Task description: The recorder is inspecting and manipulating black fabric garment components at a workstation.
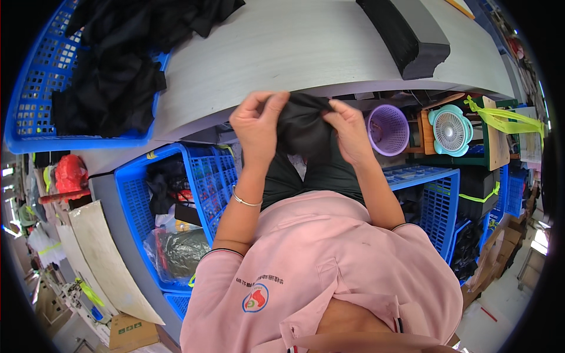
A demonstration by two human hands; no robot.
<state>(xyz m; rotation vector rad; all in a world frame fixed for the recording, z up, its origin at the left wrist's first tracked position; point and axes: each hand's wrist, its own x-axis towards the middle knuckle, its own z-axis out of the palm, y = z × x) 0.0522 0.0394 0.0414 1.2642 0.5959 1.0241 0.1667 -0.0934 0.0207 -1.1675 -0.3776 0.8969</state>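
Observation:
A small piece of black fabric [304,130] hangs between my two hands, over my lap and just off the table's near edge. My left hand [258,122] pinches its upper left corner between thumb and fingers. At the upper right corner, my right hand [348,128] grips the cloth in the same way. The fabric is stretched along its top, with loose folds below. A heap of similar black fabric [112,76] fills a blue basket at the far left. On the table's right side lies a thick, neat stack of black pieces [406,38].
The grey table [253,50] spans the far side. Beneath its edge, to the right, are a purple bin [388,130] and a turquoise fan [452,130]. Blue crates stand at both sides of me; the left crate [197,194] holds plastic bags and dark cloth.

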